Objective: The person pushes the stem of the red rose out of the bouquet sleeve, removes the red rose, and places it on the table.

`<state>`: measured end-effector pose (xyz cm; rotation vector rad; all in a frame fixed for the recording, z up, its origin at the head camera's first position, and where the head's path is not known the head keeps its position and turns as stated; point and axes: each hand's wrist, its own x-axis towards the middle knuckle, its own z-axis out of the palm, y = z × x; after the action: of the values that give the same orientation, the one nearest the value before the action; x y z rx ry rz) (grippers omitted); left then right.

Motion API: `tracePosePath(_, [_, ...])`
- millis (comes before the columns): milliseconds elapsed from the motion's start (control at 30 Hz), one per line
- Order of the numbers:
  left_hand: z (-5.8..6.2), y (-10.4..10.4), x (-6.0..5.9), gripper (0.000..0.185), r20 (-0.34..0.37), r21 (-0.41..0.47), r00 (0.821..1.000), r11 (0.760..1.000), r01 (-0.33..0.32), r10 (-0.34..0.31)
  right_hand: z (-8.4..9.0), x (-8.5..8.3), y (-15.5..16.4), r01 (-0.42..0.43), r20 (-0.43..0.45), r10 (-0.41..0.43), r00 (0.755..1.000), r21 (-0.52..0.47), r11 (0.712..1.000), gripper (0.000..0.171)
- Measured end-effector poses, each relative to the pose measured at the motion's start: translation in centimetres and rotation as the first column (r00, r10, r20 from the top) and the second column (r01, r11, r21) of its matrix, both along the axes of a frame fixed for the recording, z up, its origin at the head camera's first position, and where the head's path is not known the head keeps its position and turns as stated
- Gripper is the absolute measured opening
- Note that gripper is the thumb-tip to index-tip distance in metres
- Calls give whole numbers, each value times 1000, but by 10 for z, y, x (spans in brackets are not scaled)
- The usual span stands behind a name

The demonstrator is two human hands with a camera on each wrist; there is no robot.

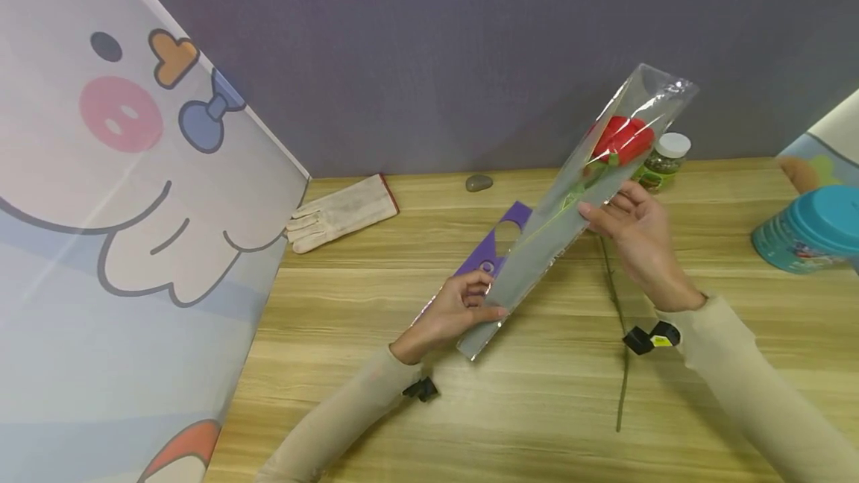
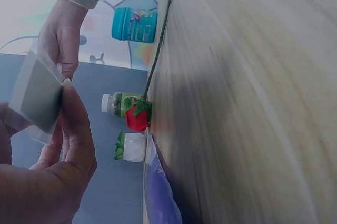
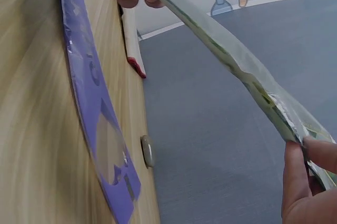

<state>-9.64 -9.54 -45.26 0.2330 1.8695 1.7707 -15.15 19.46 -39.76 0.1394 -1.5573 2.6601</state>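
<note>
A red artificial-looking rose (image 1: pixel 622 139) sits inside a long clear plastic sleeve (image 1: pixel 537 252), held slantwise above the table. My left hand (image 1: pixel 456 311) pinches the sleeve near its lower end, thumb in front. Higher up, just below the bloom, my right hand (image 1: pixel 634 233) grips the sleeve's right edge between thumb and fingers. The right wrist view shows the sleeve (image 3: pixel 226 50) stretched between both hands, the green stem inside. Beneath it on the table lies a purple sleeve (image 1: pixel 483 252) with a cut-out window, partly hidden in the head view.
Another rose (image 2: pixel 138 118) lies on the table, its stem (image 1: pixel 620 364) running towards the front. A white work glove (image 1: pixel 345 215), a grey stone (image 1: pixel 479 182) and a white-lidded jar (image 1: pixel 669 151) are along the back. A teal tub (image 1: pixel 808 229) stands right; a small potted plant (image 2: pixel 134 147) is near the jar.
</note>
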Motion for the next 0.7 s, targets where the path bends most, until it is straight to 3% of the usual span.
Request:
tracePosePath(267, [0,1,1,38,-42,-35,999,999,-28,27,-1,3,-2,-32,-14,32,999,-11,999,45])
tracePosePath(700, [-1,1,4,39,-42,-5,999,1000,-24,23,-5,8,-1,-62,23,59,998,166,984,55])
